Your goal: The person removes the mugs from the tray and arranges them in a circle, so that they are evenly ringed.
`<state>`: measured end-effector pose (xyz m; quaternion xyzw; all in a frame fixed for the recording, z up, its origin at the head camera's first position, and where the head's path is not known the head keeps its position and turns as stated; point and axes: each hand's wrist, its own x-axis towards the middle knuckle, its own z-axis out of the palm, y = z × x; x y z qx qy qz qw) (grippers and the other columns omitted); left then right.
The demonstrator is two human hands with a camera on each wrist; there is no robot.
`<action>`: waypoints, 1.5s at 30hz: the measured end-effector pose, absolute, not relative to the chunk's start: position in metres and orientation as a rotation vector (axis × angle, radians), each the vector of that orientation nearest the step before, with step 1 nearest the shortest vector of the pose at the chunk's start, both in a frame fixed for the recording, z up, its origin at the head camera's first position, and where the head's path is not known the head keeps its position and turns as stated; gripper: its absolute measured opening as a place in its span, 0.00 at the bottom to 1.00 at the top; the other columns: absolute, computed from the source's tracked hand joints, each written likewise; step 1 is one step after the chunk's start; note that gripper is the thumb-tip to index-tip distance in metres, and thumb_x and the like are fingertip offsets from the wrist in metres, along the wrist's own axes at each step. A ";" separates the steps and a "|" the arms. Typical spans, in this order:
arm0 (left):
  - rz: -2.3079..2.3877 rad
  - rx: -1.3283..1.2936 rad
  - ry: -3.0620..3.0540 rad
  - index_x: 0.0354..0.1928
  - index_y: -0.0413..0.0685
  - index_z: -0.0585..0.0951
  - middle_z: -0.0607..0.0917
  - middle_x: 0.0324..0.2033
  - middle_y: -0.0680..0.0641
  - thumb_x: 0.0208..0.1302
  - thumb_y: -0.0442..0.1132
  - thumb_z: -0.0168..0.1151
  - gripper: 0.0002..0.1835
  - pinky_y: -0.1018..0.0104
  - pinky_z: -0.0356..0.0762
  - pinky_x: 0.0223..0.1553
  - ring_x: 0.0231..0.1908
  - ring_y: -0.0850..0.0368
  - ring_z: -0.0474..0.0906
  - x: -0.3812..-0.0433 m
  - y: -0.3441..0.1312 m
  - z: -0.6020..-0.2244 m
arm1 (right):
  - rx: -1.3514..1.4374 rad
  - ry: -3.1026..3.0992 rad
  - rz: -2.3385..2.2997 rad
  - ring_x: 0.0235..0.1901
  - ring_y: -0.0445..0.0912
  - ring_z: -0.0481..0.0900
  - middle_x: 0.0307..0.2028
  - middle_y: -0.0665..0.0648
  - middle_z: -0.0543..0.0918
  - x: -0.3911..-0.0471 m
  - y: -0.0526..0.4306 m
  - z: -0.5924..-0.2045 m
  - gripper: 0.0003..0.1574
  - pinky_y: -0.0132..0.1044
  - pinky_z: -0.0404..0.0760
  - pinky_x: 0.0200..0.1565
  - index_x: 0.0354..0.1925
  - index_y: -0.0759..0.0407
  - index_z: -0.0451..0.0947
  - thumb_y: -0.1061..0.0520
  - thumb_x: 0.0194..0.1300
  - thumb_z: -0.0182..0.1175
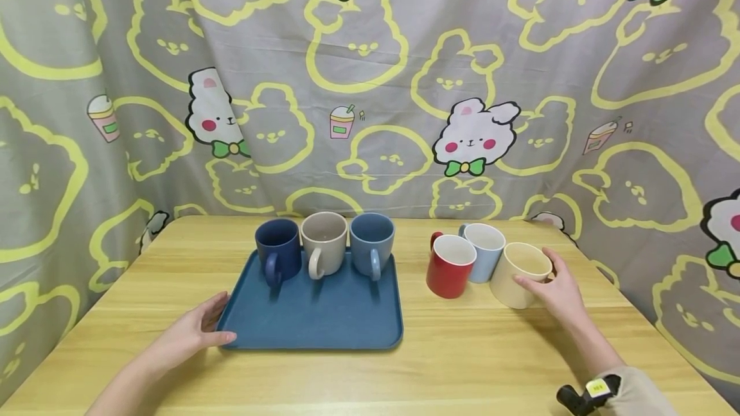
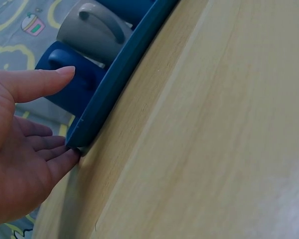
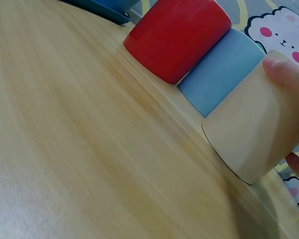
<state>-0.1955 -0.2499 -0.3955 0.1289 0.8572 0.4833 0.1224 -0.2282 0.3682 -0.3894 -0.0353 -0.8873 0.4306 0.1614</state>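
My right hand (image 1: pixel 557 291) grips a cream mug (image 1: pixel 516 280) from its right side, thumb on the near wall and fingers round the far side. In the right wrist view, the mug's base (image 3: pixel 226 164) is close to the table. A light blue mug (image 1: pixel 487 254) and a red mug (image 1: pixel 448 268) stand just left of it. At the near left corner of a blue tray (image 1: pixel 312 323), my left hand (image 1: pixel 187 332) has its thumb extended and its fingertips (image 2: pixel 72 154) right at the tray's edge. Along the tray's back stand a navy mug (image 1: pixel 279 249), a beige mug (image 1: pixel 325 239) and a medium blue mug (image 1: pixel 372 242), handles facing me.
Everything stands on a light wooden table (image 1: pixel 462 364). A grey patterned curtain (image 1: pixel 370 50) hangs behind its back edge and along the sides. A black strap device (image 1: pixel 590 393) is on my right wrist.
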 end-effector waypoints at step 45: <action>1.367 0.349 2.532 0.65 0.18 0.44 0.49 0.63 0.20 0.59 0.40 0.64 0.48 0.42 0.56 0.60 0.63 0.26 0.50 -0.195 -0.247 -0.391 | 0.499 -2.414 1.601 0.48 0.51 0.78 0.51 0.69 0.77 -0.237 0.226 -0.312 0.31 0.26 0.75 0.48 0.61 0.69 0.65 0.60 0.62 0.60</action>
